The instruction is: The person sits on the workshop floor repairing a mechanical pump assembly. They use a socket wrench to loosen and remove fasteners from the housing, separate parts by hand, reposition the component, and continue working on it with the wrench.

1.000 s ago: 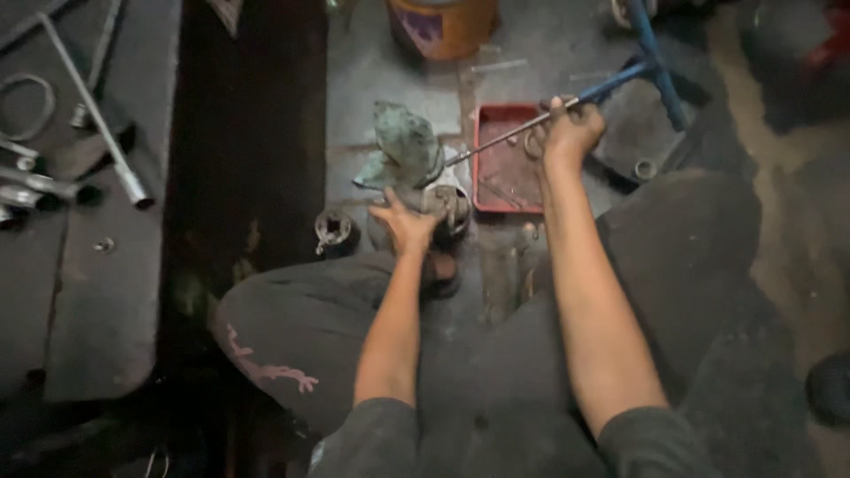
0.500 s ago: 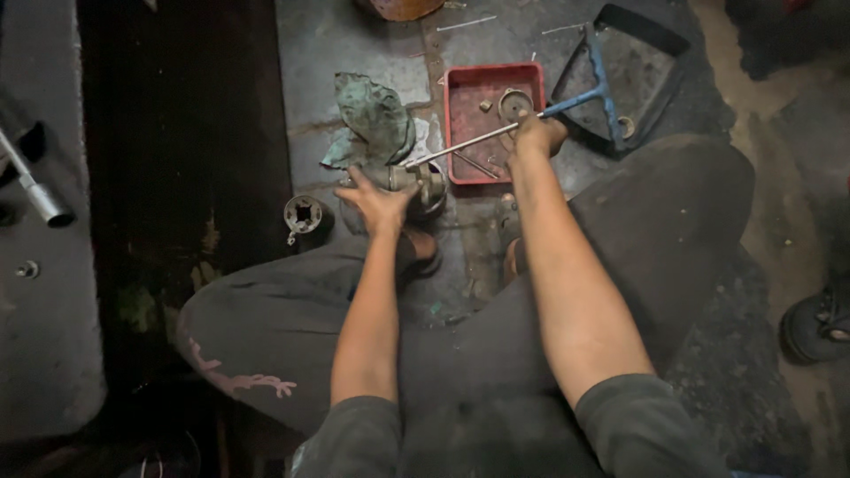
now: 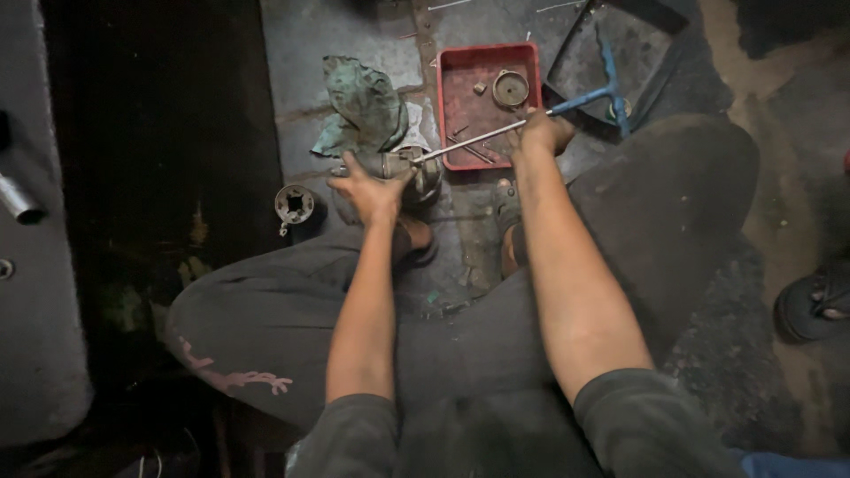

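Note:
I squat over a grey concrete floor. My left hand [image 3: 370, 188] presses down on a round metal engine part [image 3: 414, 168] that sits on the floor between my feet. My right hand [image 3: 542, 133] grips the shaft of a long T-handle wrench [image 3: 584, 99] with a blue cross handle. The wrench's steel shaft slants down to the left and its tip sits in the metal part. A crumpled green rag [image 3: 365, 104] lies just beyond the part.
A red tray [image 3: 460, 64] with a ring-shaped piece [image 3: 511, 88] and small bolts lies behind the wrench. A round metal fitting [image 3: 294, 204] sits left of my hand. A dark flat pan [image 3: 637, 35] lies far right; another person's sandalled foot [image 3: 815, 305] is at the right edge.
The view has shifted, so the pipes at the left have slid out of sight. My right hand has drawn the wrench handle slightly nearer; my left hand stays on the metal part.

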`<state>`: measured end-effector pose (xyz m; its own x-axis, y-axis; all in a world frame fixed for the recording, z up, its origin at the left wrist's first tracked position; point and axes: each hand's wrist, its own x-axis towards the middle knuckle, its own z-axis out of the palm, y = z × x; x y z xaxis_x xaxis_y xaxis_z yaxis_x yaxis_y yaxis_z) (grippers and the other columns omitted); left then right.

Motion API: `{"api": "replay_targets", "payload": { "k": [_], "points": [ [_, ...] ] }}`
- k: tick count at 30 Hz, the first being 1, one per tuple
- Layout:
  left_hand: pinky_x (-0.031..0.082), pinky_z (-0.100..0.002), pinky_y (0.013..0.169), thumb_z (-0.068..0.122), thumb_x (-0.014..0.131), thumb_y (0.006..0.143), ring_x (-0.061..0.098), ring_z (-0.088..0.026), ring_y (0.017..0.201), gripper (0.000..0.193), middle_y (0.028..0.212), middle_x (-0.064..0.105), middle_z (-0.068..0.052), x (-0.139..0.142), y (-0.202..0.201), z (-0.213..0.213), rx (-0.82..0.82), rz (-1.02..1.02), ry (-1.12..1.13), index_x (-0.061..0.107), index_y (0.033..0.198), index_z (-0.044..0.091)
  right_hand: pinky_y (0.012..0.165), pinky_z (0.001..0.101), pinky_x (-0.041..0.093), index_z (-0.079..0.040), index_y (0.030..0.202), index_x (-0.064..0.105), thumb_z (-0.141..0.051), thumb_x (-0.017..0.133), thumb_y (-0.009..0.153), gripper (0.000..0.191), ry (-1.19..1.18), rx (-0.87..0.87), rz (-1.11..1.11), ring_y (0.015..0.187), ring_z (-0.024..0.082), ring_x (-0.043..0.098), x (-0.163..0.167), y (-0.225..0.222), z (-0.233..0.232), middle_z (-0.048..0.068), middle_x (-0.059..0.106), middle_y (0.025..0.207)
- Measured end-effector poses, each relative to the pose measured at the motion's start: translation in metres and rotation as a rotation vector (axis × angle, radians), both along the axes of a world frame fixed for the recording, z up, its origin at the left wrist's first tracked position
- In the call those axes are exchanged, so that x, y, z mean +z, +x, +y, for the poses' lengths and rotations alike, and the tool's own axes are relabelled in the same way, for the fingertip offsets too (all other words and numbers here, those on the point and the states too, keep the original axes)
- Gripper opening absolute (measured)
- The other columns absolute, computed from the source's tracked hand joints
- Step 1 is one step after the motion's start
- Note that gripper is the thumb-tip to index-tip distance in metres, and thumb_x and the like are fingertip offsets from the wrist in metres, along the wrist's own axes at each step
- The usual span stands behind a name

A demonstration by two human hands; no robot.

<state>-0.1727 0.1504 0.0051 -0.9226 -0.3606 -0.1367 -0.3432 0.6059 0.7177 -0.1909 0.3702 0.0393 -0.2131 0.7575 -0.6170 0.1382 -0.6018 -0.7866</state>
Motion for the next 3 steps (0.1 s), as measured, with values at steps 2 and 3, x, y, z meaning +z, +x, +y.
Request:
{"api": "replay_targets", "payload": {
  "k": [2, 3],
  "points": [
    [0.040, -0.045, 0.116, 0.041, 0.104, 0.047, 0.038, -0.052, 0.140, 0.133, 0.153, 0.019, -0.040, 0.0045, 0.0015, -0.0004, -0.001, 0.001, 0.020, 0.034, 0.156, 0.013, 0.059, 0.0452, 0.066, -0.001, 0.101, 0.064, 0.000, 0.067, 0.085, 0.016, -0.029, 0.001, -0.012, 0.071, 0.027, 0.075, -0.0034, -0.0005, 0.0009, 0.018, 0.077, 0.094],
    [0.040, -0.045, 0.116, 0.041, 0.104, 0.047, 0.038, -0.052, 0.140, 0.133, 0.153, 0.019, -0.040, 0.0066, 0.0049, -0.0014, 0.003, 0.002, 0.020, 0.034, 0.156, 0.013, 0.058, 0.0447, 0.066, 0.000, 0.101, 0.065, -0.001, 0.067, 0.085, 0.016, -0.042, 0.004, -0.017, 0.072, 0.028, 0.076, -0.0051, -0.0006, 0.0024, 0.018, 0.078, 0.096]
  ]
}}
